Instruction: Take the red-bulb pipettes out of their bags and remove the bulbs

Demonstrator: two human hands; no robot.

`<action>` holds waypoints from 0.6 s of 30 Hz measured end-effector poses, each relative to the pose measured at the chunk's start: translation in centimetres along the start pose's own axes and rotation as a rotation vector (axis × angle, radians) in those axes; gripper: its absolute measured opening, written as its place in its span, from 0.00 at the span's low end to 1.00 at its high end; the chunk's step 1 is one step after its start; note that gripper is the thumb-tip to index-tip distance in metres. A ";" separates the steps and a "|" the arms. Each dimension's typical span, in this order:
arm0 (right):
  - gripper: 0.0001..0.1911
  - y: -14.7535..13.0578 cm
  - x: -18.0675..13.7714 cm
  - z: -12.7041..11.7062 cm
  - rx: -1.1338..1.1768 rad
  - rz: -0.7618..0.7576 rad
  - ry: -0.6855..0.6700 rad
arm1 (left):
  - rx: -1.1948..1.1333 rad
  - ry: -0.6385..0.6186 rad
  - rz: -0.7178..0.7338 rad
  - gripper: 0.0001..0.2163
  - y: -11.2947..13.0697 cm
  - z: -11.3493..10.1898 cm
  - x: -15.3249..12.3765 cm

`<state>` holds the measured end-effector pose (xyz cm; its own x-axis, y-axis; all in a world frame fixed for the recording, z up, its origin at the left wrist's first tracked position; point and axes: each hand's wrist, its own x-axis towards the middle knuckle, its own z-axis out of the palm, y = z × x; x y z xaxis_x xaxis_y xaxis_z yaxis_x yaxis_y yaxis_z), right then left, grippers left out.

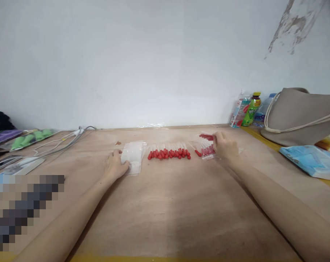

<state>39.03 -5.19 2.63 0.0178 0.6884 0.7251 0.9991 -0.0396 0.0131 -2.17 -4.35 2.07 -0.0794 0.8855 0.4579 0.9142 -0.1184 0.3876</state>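
My left hand (116,165) rests at the left edge of a small stack of clear plastic bags (135,157), its thumb and fingers apart. On the right, my right hand (225,145) has its fingers closed on a clear bag of red-tipped sticks (206,137); the fingers partly hide it. Beneath and beside that hand lies another clear bag with red-tipped sticks (208,150). A single red-tipped stick (198,153) lies just left of it. Between my hands, several red-tipped sticks (169,153) lie in a row, red ends towards me, with thin pale stems.
Cables (69,136) and green pieces in plastic (32,138) lie at the left. At the back right stand a green bottle (251,111) and other bottles. A grey bag (301,112) and a blue packet (313,160) are at the right. A wall (154,65) borders the table.
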 end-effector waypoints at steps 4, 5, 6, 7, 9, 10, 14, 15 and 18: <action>0.10 1.0 1.4 -1.5 0.185 0.108 0.272 | 0.099 0.137 0.081 0.13 1.7 -0.3 -0.4; 0.10 0.8 1.7 -2.4 0.241 0.111 0.319 | 0.112 0.166 0.094 0.13 2.1 -0.3 -0.5; 0.10 0.5 1.9 -3.4 0.301 0.108 0.342 | 0.115 0.197 0.111 0.13 2.5 -0.4 -0.6; 0.10 0.0 2.0 -4.5 0.364 0.101 0.349 | 0.102 0.225 0.139 0.13 2.8 -0.5 -0.8; 0.10 -1.4 2.0 -6.6 0.499 0.066 0.260 | 0.003 0.256 0.225 0.12 3.6 -0.5 -1.4; 0.09 -2.2 1.8 -7.5 0.579 0.056 0.179 | -0.080 0.240 0.265 0.12 4.1 -0.5 -1.9; 0.10 -5.7 0.2 -8.5 1.036 0.147 -0.256 | -0.501 -0.089 0.313 0.12 6.3 -0.3 -4.1; 0.11 -6.6 -0.5 -8.2 1.162 0.205 -0.375 | -0.609 -0.203 0.325 0.13 6.8 -0.2 -4.7; 0.12 -8.6 -2.7 -6.4 1.408 0.413 -0.691 | -0.823 -0.545 0.329 0.17 8.0 0.2 -5.9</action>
<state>30.15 -11.38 4.98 -0.0961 0.9920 0.0824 0.1561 0.0968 -0.9830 5.73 -10.40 2.32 0.5022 0.8126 0.2956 0.2883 -0.4796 0.8288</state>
